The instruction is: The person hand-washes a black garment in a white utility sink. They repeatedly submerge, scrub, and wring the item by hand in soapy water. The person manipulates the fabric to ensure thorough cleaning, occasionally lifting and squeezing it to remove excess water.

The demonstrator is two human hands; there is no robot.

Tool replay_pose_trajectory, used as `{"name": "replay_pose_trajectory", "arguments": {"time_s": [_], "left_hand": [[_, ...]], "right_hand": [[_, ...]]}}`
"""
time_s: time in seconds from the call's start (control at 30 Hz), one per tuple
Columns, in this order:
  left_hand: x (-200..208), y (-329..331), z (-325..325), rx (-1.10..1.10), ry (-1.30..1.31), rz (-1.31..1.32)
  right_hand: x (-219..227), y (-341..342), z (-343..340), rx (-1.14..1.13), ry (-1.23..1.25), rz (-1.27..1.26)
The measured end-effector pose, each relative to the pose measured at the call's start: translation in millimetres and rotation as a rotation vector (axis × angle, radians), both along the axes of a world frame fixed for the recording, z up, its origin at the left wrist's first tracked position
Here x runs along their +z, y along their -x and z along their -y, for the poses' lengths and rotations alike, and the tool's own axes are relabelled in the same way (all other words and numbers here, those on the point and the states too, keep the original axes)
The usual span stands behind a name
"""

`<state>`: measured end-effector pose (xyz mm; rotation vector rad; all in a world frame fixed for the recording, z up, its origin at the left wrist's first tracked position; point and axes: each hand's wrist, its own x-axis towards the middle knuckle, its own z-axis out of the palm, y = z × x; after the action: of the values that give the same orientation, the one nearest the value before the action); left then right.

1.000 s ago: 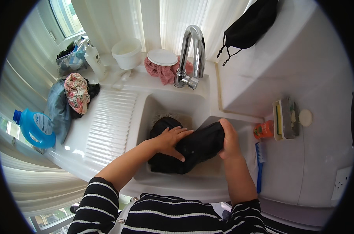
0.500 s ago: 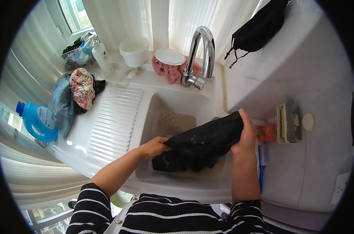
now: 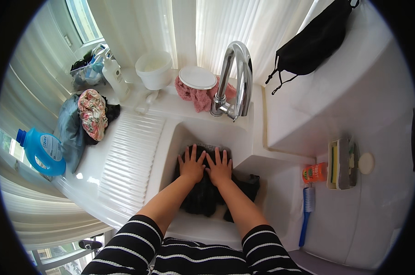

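Note:
Down in the white sink basin lies a bunched black cloth garment, wet and partly in cloudy water. My left hand rests flat on it with fingers spread. Beside it, nearly touching at the thumbs, my right hand presses on the same cloth, its fingers spread too. Neither hand grips the fabric. A fold of the garment reaches out to the right of my right forearm. The chrome faucet arches up behind the basin, and no water shows running from it.
Left of the basin is a ribbed washboard, with piled clothes and a blue detergent bottle beyond. A white tub and a pink cloth sit behind. A blue brush and sponge holder lie right. A black mask hangs upper right.
Both hands have let go of the raised black garment, which is now down in the basin. They have moved together and lie spread on top of it. The view has shifted slightly.

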<state>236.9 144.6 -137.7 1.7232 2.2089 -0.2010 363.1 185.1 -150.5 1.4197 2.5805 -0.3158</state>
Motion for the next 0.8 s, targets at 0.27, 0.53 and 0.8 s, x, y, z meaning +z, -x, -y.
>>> {"name": "replay_pose_trajectory", "arguments": {"time_s": [0.27,0.53,0.8], "left_hand": [[-22.4,12.5,-15.7,-0.089,0.196,-0.031],[-60.4,3.7,-17.9,0.495,-0.426,0.369],[-29.6,26.4,24.6,1.291,-0.181,1.767]], "right_hand": [[-34.3,0.8,-9.6,0.014,0.034,-0.071],[-31.0,1.0,-1.7,-0.374,0.065,-0.381],[29.0,-21.5,17.3,-0.904,0.869,-1.111]]}}
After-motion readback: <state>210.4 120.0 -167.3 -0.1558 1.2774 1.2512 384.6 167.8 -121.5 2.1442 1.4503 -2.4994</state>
